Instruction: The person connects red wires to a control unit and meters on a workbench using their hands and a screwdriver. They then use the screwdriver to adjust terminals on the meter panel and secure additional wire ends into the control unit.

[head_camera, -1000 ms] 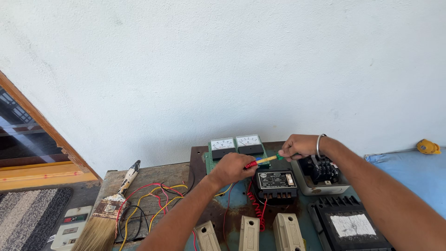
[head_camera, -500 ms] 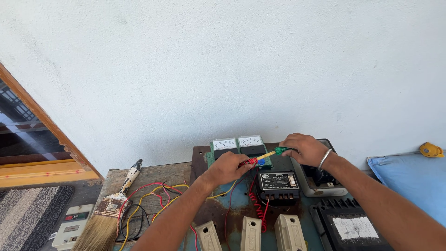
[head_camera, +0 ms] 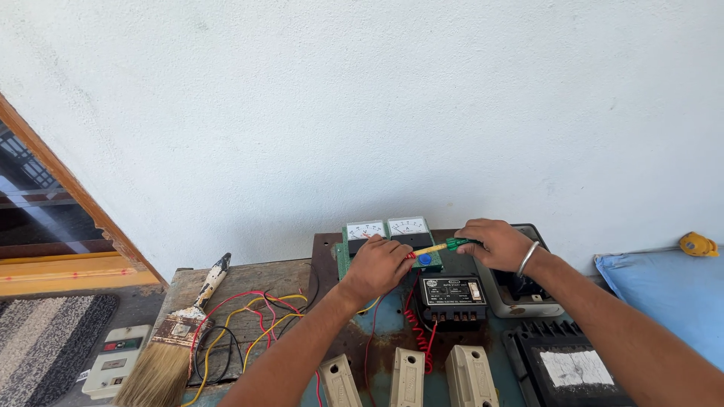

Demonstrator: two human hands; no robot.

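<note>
Tight squeeze on the board
Meters [head_camera: 386,231] block far, black box [head_camera: 452,299] near, wires [head_camera: 241,324] clutter left; bare wood [head_camera: 249,275] lies far-left.

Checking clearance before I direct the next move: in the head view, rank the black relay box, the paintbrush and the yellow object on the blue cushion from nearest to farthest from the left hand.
From the left hand:
1. Black relay box, just to its right and below.
2. Paintbrush, off to the left on the wooden board.
3. Yellow object, far right on the blue cushion.
</note>
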